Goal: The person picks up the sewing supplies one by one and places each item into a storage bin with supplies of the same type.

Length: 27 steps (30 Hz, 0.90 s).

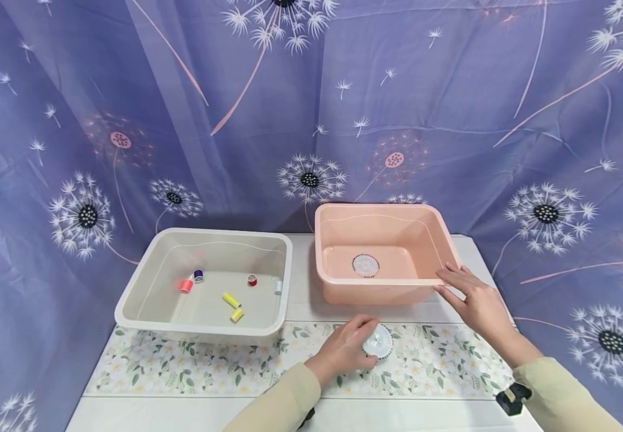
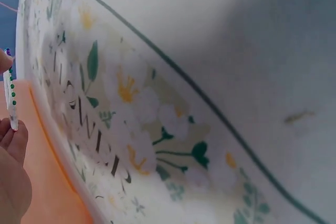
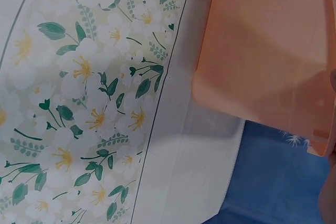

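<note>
My left hand [image 1: 346, 345] holds a round white pin wheel [image 1: 378, 342] by its edge, thumb and fingers on either side, above the floral strip in front of the pink basin [image 1: 376, 293]. In the left wrist view the pin wheel [image 2: 11, 95] appears edge-on, with green and purple pin heads along its rim. With my right hand [image 1: 475, 300] I grip the basin's front right corner at the rim; the right wrist view shows only part of that hand at its edge. Another pin wheel [image 1: 366, 265], ringed with dark pin heads, lies flat inside the basin.
A pale grey basin [image 1: 198, 329] stands at the left. In it lie several thread spools, among them a red-pink spool [image 1: 186, 286], a purple spool [image 1: 198, 276] and a yellow spool [image 1: 231, 300]. A blue dandelion-print curtain [image 1: 268, 162] hangs behind the white table [image 1: 397, 414].
</note>
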Tool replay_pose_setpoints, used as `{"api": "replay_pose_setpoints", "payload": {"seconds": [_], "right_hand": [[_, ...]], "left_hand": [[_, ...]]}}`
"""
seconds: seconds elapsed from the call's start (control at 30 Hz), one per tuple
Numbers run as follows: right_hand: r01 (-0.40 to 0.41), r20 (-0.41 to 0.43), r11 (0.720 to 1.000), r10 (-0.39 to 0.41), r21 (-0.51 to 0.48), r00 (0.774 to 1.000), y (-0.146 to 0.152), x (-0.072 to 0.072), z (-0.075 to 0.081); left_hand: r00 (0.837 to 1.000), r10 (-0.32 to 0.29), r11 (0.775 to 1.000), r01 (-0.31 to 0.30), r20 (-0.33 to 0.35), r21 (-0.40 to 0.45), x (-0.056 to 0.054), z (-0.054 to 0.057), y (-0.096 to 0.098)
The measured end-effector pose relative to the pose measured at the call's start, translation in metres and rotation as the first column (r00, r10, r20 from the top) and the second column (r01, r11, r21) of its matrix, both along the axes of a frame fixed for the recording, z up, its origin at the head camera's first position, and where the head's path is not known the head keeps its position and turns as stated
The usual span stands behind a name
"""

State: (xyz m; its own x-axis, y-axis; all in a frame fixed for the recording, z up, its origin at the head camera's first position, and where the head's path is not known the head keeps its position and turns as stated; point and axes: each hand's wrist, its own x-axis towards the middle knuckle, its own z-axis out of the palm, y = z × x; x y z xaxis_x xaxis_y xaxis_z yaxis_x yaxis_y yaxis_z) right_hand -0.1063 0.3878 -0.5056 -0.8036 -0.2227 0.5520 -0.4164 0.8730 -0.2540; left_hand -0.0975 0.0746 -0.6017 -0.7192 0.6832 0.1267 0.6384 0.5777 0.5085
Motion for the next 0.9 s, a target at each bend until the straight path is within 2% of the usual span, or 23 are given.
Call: {"api": "replay_pose_setpoints", "payload": {"seconds": [0.17, 0.43, 0.57, 0.9], "right_hand": [[0.004, -0.005, 1.000, -0.004, 0.006, 1.000, -0.001, 0.001, 0.002], [0.000, -0.012, 1.000, 0.000, -0.003, 1.000, 0.000, 0.000, 0.000], [0.000, -0.010, 1.000, 0.000, -0.004, 1.000, -0.001, 0.001, 0.002], [0.005, 0.005, 1.000, -0.005, 0.000, 1.000, -0.001, 0.001, 0.002]], "left_hand": [[1.000, -0.009, 1.000, 0.009, -0.019, 0.006, 0.002, 0.011, -0.005], [0.994, -0.016, 0.999, 0.020, -0.105, 0.037, 0.003, 0.028, -0.014], [0.989, -0.014, 0.999, 0.021, -0.149, 0.046, 0.006, 0.041, -0.020], [0.986, 0.006, 0.996, 0.010, -0.168, 0.093, 0.007, 0.076, -0.033]]}}
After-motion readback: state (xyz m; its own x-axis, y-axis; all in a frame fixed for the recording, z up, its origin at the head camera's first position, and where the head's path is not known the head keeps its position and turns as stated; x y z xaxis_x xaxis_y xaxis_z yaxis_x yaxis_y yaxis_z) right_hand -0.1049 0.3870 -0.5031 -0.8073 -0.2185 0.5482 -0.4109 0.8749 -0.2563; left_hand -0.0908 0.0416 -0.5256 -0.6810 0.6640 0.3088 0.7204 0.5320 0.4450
